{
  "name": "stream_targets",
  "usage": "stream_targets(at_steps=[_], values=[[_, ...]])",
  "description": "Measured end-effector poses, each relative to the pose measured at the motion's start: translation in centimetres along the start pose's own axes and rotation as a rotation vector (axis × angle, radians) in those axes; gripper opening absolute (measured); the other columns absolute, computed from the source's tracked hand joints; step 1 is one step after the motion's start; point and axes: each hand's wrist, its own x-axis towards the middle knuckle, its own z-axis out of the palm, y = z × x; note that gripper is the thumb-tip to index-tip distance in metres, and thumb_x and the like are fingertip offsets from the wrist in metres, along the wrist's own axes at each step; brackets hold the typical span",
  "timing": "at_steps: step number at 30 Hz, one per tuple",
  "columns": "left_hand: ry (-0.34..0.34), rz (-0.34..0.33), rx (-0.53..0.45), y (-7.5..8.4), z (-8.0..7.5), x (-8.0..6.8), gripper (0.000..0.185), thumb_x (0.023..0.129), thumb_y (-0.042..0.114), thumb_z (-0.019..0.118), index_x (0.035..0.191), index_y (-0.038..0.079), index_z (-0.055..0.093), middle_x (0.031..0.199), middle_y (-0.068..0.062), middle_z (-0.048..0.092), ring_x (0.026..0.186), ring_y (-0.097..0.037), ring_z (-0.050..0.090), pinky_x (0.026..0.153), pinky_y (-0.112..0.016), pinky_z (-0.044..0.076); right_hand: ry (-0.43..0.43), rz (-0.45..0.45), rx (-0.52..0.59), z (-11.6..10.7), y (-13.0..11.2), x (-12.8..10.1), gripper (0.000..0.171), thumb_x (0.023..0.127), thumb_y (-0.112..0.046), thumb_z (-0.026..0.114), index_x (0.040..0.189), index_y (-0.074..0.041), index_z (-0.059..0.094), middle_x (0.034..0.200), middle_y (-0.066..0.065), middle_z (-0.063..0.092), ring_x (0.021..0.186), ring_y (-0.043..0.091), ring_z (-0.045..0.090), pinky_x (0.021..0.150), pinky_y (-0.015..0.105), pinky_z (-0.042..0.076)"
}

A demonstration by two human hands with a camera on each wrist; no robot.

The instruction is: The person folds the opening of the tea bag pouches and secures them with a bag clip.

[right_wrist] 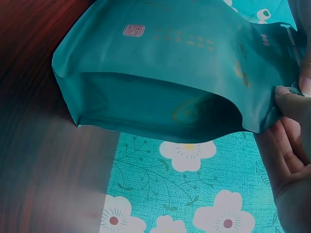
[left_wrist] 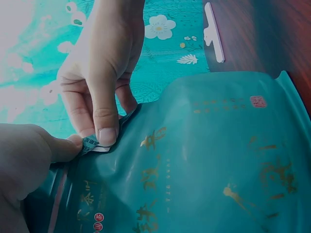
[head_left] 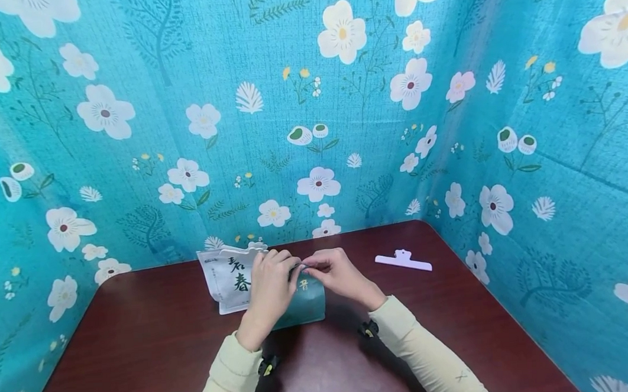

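Observation:
A teal pouch [head_left: 304,308] with gold characters stands on the table in the head view. My left hand [head_left: 271,281] and my right hand [head_left: 343,274] meet at its top, thumb and fingers pinching the edge close together. In the left wrist view the pouch [left_wrist: 214,145] slopes down to the right, and a small teal-and-white bit of its edge [left_wrist: 95,144] sits between the fingertips. From the right wrist the pouch's bottom fold [right_wrist: 155,104] faces the camera, with fingers bunched at the far right.
Behind my left hand lies a silvery-white pouch [head_left: 227,283] with dark characters and a white clip [head_left: 234,250] along its top. To the right is a pale lilac clip [head_left: 402,261] on the dark red table [head_left: 156,340]. A flowered blue cloth [head_left: 270,174] borders the back and sides.

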Motion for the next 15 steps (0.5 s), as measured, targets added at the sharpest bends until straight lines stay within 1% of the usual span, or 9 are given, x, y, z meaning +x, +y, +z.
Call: stream_targets(at_steps=[3, 6, 9, 11, 15], values=[[0.0, -0.001, -0.001, 0.1, 0.1, 0.0, 0.006, 0.086, 0.015, 0.083, 0.09, 0.012, 0.081, 0.083, 0.001, 0.071, 0.076, -0.02, 0.059, 0.07, -0.036, 0.037, 0.013, 0.0, -0.013, -0.2, -1.3, 0.2, 0.017, 0.088, 0.009, 0.073, 0.103, 0.002, 0.078, 0.087, 0.014, 0.074, 0.072, 0.027, 0.073, 0.067, 0.028, 0.06], [0.004, -0.003, 0.001, 0.1, 0.2, 0.1, 0.007, 0.085, 0.017, 0.083, 0.089, 0.012, 0.08, 0.083, 0.0, 0.072, 0.077, -0.021, 0.06, 0.071, -0.037, 0.038, 0.014, 0.011, -0.005, -0.2, -1.5, 0.3, 0.017, 0.088, 0.01, 0.071, 0.103, 0.004, 0.077, 0.086, 0.017, 0.073, 0.072, 0.03, 0.072, 0.068, 0.03, 0.061], [0.005, -0.002, 0.009, -0.1, 0.2, 0.1, 0.01, 0.085, 0.02, 0.084, 0.088, 0.012, 0.08, 0.083, 0.0, 0.072, 0.077, -0.021, 0.061, 0.07, -0.037, 0.038, 0.017, 0.029, 0.002, 0.1, -0.3, 0.0, 0.019, 0.089, 0.009, 0.071, 0.106, 0.003, 0.077, 0.087, 0.017, 0.072, 0.073, 0.029, 0.072, 0.069, 0.032, 0.061], [0.002, -0.002, 0.013, -0.1, 0.2, 0.1, 0.011, 0.084, 0.022, 0.085, 0.088, 0.012, 0.08, 0.083, 0.0, 0.073, 0.077, -0.02, 0.06, 0.07, -0.036, 0.038, 0.017, 0.044, 0.005, 0.4, 0.7, -0.2, 0.019, 0.089, 0.006, 0.072, 0.107, 0.0, 0.077, 0.09, 0.015, 0.073, 0.074, 0.026, 0.072, 0.07, 0.032, 0.061], [-0.007, 0.003, 0.019, -0.2, 0.2, 0.0, 0.012, 0.082, 0.021, 0.087, 0.089, 0.014, 0.08, 0.083, 0.002, 0.072, 0.076, -0.019, 0.059, 0.069, -0.035, 0.035, 0.001, 0.055, 0.013, 0.4, 1.1, -0.4, 0.019, 0.091, 0.001, 0.072, 0.109, -0.005, 0.077, 0.093, 0.009, 0.073, 0.077, 0.018, 0.072, 0.07, 0.028, 0.06]])
